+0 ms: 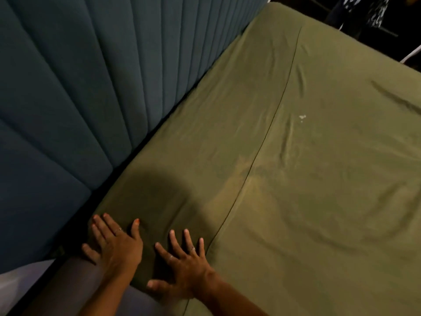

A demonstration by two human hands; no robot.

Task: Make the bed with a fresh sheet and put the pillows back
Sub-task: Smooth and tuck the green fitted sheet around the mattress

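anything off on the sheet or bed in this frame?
Yes. The green sheet has a small whitish speck near mid-bed, which looks odd on a fresh sheet. Wrinkles run beside it. Both hands, left hand and right hand, lie flat at the near corner by the headboard.

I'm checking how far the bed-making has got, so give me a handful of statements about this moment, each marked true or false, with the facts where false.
1. Both hands lie flat with fingers spread on the olive green sheet. True: the left hand and right hand press on it near the corner.
2. The headboard is padded in vertical channels. True.
3. Two pillows sit against the headboard. False: no pillow is in view.
4. The sheet is perfectly smooth. False: creases show, and a long seam line runs across it.
5. The right hand grips a bunched fold of sheet. False: its fingers are straight and spread.
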